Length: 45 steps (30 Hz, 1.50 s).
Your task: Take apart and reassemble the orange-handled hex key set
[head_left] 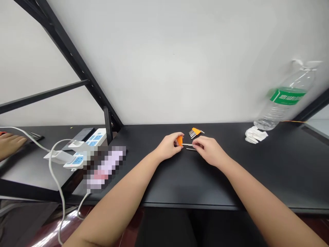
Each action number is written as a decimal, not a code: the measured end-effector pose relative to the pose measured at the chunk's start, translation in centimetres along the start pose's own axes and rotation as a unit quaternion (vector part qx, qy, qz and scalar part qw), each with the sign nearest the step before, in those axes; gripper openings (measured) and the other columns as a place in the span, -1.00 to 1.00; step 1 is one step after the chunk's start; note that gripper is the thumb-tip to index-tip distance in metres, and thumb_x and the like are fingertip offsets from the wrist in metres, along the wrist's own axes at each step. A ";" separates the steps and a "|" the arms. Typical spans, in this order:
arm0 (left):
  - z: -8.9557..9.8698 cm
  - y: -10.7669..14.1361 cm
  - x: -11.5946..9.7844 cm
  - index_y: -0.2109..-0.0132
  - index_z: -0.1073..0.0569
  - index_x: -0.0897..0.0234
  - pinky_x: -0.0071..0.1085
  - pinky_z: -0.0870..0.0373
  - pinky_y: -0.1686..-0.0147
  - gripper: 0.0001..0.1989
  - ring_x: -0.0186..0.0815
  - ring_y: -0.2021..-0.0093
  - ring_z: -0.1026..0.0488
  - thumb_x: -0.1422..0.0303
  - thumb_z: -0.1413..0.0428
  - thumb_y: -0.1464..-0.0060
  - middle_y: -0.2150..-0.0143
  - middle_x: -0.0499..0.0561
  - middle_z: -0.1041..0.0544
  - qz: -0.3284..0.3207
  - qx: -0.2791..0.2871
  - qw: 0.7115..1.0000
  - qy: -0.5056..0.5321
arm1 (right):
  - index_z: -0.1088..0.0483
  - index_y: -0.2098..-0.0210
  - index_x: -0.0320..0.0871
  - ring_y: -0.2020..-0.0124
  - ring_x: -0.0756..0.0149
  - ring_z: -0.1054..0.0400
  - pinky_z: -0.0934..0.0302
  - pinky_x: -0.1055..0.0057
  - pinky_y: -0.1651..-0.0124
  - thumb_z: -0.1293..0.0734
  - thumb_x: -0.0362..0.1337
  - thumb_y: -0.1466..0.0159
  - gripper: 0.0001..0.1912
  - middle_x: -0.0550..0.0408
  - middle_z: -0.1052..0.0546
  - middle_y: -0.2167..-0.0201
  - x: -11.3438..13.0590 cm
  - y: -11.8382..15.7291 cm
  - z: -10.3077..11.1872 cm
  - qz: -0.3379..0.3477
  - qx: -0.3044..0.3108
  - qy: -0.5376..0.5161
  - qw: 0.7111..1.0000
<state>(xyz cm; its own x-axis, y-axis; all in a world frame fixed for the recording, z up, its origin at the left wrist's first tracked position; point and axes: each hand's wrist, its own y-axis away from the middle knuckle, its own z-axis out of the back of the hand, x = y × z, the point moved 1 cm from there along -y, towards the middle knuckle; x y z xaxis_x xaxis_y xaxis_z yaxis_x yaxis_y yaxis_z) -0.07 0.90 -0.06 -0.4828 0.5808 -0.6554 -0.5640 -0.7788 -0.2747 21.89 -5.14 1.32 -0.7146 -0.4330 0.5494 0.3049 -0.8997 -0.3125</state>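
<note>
Your left hand (pixel 168 147) grips small orange plastic piece (pixel 180 140), frame centre. Your right hand (pixel 210 151) grips slim silvery metal rod (pixel 186 144), long axis left-right, left end at orange piece; cannot tell if inserted. Second silvery rod (pixel 190 149) just below, nearer right hand. Orange plastic holder fanning metal rods (pixel 196 131) above. Flat black worktop (pixel 180 181) spreads right; front edge crosses lower frame.

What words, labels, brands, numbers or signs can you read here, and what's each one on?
None can be quoted reliably.
Green label on the plastic bottle: large white characters, too blurred to read.
Pixelated object beside the power strip: any text is obscured.
Power strip: any markings are too small to read.
Orange piece in the left hand: no lettering can be made out.
</note>
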 end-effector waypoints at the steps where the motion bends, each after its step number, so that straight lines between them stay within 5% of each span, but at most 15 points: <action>1: 0.0 0.0 -0.1 -0.12 -0.41 0.18 -0.33 -0.50 0.16 -0.54 -0.32 0.29 -0.49 0.41 -0.18 -0.05 0.16 -0.04 -0.56 -0.002 0.001 1.000 0.006 | -0.46 0.29 -0.11 0.34 0.34 -0.36 -0.18 0.43 0.23 -0.24 -0.39 -0.37 -0.83 0.11 -0.52 0.30 0.0 0.0 0.1 0.007 0.002 0.000 1.000; 15: 0.0 0.3 -0.5 -0.17 -0.36 0.18 -0.25 -0.48 -0.10 -0.42 -0.22 -0.01 -0.55 0.39 -0.28 0.02 -0.08 0.04 -0.57 0.006 0.003 0.999 0.053 | -0.49 0.29 -0.12 0.35 0.29 -0.38 -0.22 0.38 0.26 -0.26 -0.35 -0.38 -0.83 0.07 -0.50 0.33 -1.0 0.0 0.4 0.037 -0.126 -0.014 0.991; 33: 0.3 0.6 -0.8 -0.16 -0.45 0.20 -0.19 -0.46 -0.13 -0.46 -0.20 -0.01 -0.54 0.41 -0.28 0.00 -0.06 0.07 -0.56 0.007 0.072 0.992 0.103 | -0.54 0.21 -0.08 0.20 0.24 -0.48 -0.36 0.33 0.14 -0.22 -0.33 -0.41 -0.77 0.03 -0.57 0.16 -1.0 0.4 0.8 0.083 -0.142 0.032 0.986; 45: 0.5 0.6 -1.1 -0.13 -0.48 0.24 -0.16 -0.42 -0.18 -0.47 -0.17 -0.05 -0.54 0.40 -0.31 0.04 -0.06 0.10 -0.58 0.032 0.096 0.986 0.133 | -0.56 0.23 -0.08 0.21 0.25 -0.49 -0.37 0.34 0.16 -0.24 -0.36 -0.40 -0.76 0.05 -0.58 0.21 -1.4 0.5 1.0 0.110 -0.124 0.039 0.985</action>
<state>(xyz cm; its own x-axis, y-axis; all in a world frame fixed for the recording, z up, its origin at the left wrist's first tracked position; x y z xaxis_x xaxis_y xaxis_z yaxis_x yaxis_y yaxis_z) -0.18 -0.12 0.86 -0.3428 0.4288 -0.8358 -0.6665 -0.7380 -0.1052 23.66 -5.03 1.20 -0.6980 -0.6018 0.3882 0.3015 -0.7386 -0.6029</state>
